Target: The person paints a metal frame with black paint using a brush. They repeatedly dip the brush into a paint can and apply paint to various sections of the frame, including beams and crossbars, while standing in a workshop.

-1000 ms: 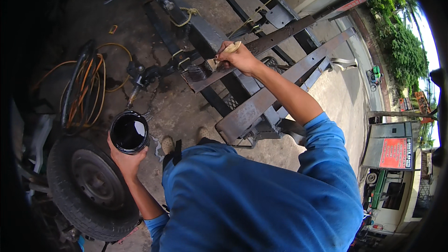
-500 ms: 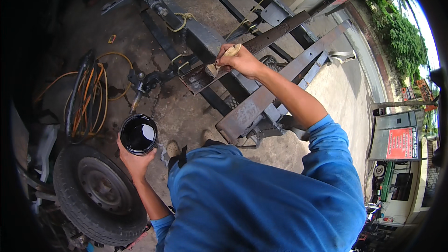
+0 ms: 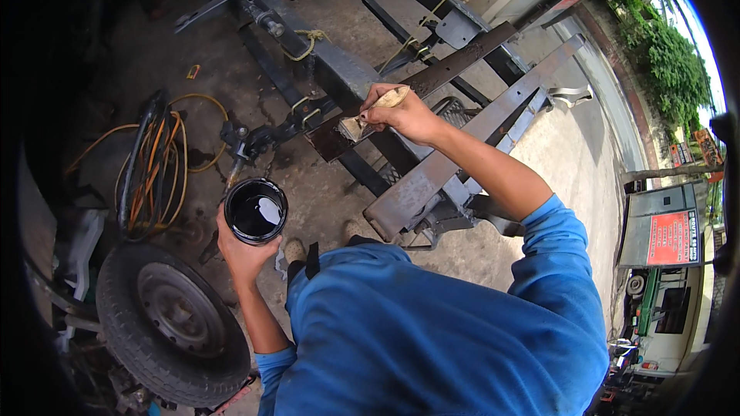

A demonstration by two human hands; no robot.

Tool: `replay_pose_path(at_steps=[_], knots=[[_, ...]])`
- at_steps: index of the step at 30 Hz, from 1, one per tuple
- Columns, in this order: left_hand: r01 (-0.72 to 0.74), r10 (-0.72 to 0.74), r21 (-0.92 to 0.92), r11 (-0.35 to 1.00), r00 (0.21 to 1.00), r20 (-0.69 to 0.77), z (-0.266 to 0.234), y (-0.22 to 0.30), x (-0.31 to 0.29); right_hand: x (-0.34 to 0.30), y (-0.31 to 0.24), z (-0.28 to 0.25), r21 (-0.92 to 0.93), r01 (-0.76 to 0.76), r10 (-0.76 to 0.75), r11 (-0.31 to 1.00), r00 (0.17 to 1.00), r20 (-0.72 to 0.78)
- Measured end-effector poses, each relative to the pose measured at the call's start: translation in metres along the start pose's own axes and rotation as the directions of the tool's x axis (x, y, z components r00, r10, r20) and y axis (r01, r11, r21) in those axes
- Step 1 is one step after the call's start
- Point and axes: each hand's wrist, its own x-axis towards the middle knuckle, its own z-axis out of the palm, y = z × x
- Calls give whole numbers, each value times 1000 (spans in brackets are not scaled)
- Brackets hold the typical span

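My right hand (image 3: 402, 115) is closed round the pale handle of a paintbrush (image 3: 353, 129). Its bristles touch the near end of a dark, wet-looking steel crossbar (image 3: 330, 141), which lies across a grey vehicle frame (image 3: 339, 69). In my left hand (image 3: 245, 250) is an open can (image 3: 255, 211) of glossy black paint, held from below and the side. Daylight reflects as a white patch on the paint. A second, bare rusty steel beam (image 3: 416, 185) runs parallel to the crossbar, nearer my body, beneath my right forearm.
A wheel with a tyre (image 3: 173, 323) lies at lower left. Beyond it, orange and black hoses (image 3: 158, 169) lie coiled on the concrete. Yellowish rope (image 3: 310, 40) is tied round the frame. A red sign (image 3: 673, 237) stands far right.
The brush has shifted slightly toward the crossbar's near end, still touching it. The view has swung a little, so the can and surroundings appear farther right. Both grips stay the same.
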Motion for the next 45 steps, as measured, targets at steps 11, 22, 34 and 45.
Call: replay_pose_path(at_steps=[11,22,34,45], knots=[[76,-71,-72,995,996,62,15,1,-9,-9,-15,-5,-869,171,-254,465,966,54],[59,-60,6,998,986,155,14,-15,-15,-26,4,-34,-632,-429,-122,645,759,-640],[65,-70,29,997,964,256,-5,-25,-6,-49,33,1,-414,-282,-276,866,422,-864],[73,-91,68,995,948,304,-10,-27,1,-53,47,12,-548,-173,-486,818,300,-821]])
